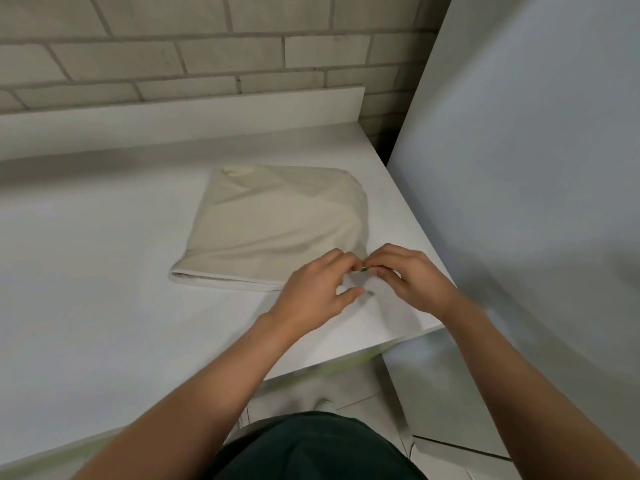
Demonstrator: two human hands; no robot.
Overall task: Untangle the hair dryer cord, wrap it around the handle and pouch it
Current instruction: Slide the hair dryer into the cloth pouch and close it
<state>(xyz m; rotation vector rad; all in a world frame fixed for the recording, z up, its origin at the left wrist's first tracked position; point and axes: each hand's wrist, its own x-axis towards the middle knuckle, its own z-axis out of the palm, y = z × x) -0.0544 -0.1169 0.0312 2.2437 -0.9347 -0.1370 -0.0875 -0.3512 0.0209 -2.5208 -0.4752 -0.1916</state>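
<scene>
Late stage, closing step by my read. One beige pouch (277, 223) lies flat on the white worktop (104, 254), its open hemmed edge facing the person and its body bulging toward its right side. No hair dryer and no cord show anywhere, so they are probably already inside the pouch, with the untangling and wrapping done. That can't be confirmed because the fabric hides the contents.

Both hands work at the pouch's near right corner. The left hand (311, 292) has its fingers curled and its tips on a small green-tipped piece (363, 269), with the thumb lower and apart from them. The right hand (412, 278) meets it from the other side, fingers bent, pinching the same piece. It is too small to tell whether this is a drawstring end, a toggle or a tie.

Left to do, as a guess: shut or tie the pouch mouth, which still looks open along the hem left of the hands.

Counts:
- pouch: 1
- hands: 2
- green-tipped piece: 1
- hair dryer: 0 visible
- cord: 0 visible
- worktop: 1

A brick wall (173, 46) stands behind the pouch, and a large grey panel (519, 168) stands right of it. One shoe (323, 405) shows on the floor below, nearer the person than the pouch.
</scene>
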